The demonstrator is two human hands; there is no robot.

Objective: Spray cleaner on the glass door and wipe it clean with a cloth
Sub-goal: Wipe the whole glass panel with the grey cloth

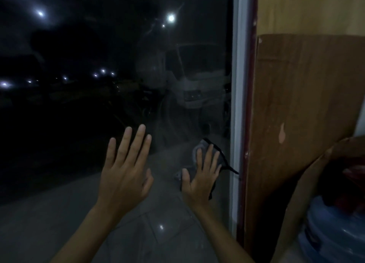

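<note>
The glass door [118,65] fills the left and middle of the head view, dark outside, with hazy smears on its lower right part. My right hand [203,169] presses a grey cloth with dark edging [199,146] flat against the glass near the door's right frame, fingers straight. My left hand [126,167] is spread flat with straight fingers just to the left of it, at or close to the glass, holding nothing. No spray bottle is in view.
A white and dark red door frame [240,104] runs down right of the glass. Beyond it leans a brown wooden board [306,104], with a cardboard piece [296,193] and a blue water jug [335,233] at the lower right.
</note>
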